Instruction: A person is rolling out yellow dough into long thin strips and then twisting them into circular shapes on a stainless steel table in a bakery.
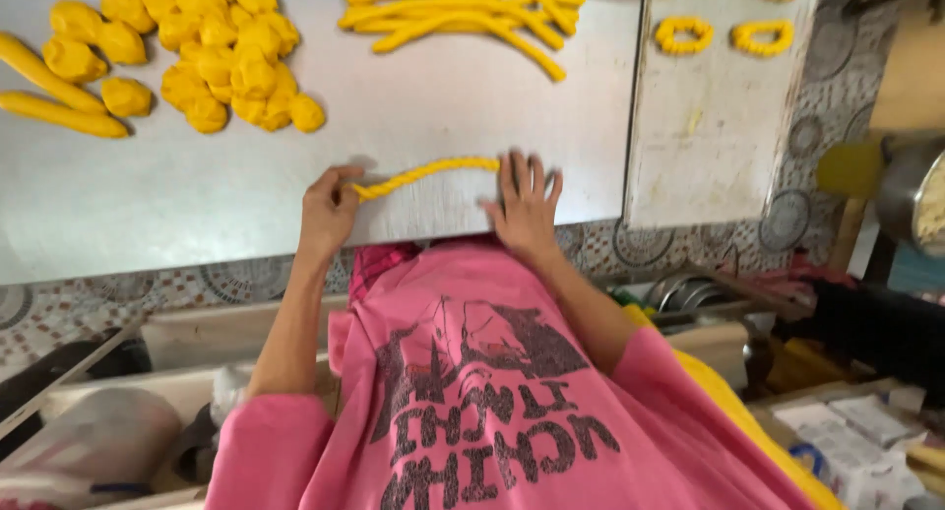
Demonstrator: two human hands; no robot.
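Twisted dough rope [425, 173] lies along the near edge of the desk [148, 195]. Left hand [328, 211] pinches one end; right hand [527, 207] presses flat, fingers spread, on the other.

A pale metal worktop [148, 205] sits beside a white board [709, 146], over a patterned tiled floor [59, 323].

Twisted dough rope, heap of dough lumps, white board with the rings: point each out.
twisted dough rope [425, 172], head view, middle of the rope.
heap of dough lumps [221, 52], head view, centre of the pile.
white board [714, 136], head view, bare middle surface.
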